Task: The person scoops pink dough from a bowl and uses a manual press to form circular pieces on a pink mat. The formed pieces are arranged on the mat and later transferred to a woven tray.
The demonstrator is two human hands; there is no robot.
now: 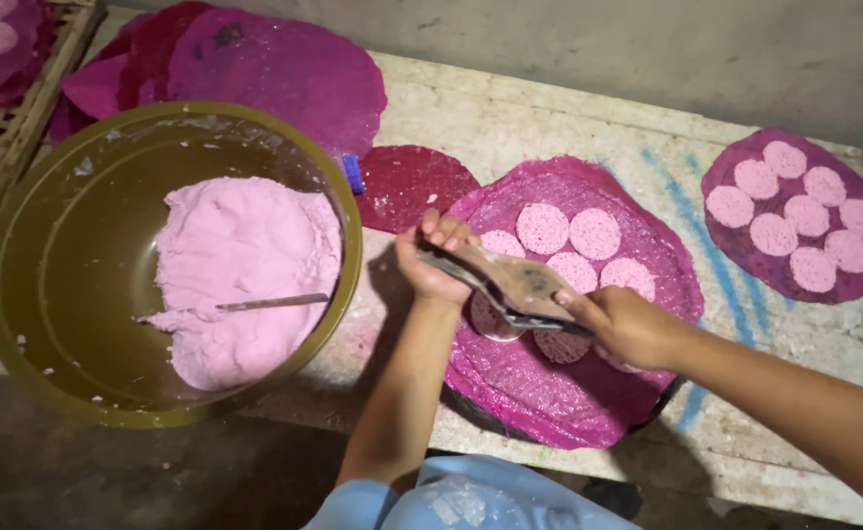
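A flat metal spatula-like tool (510, 283) is held over a round magenta mat (549, 393) on the table. My left hand (433, 257) grips its near-left end. My right hand (628, 324) grips its right end by the handle. On the mat lie several pink dough discs (594, 233); one disc (488, 319) sits partly under the tool. A large olive bowl (49, 245) to the left holds pink dough (240, 275) with a thin metal blade (272, 303) lying on it.
Another magenta mat (726, 240) with several pink discs sits at the table's right end. A stack of magenta mats (274, 69) lies at the back left, a dark red one (412, 182) beside it. A woven tray (0, 137) with more discs stands far left.
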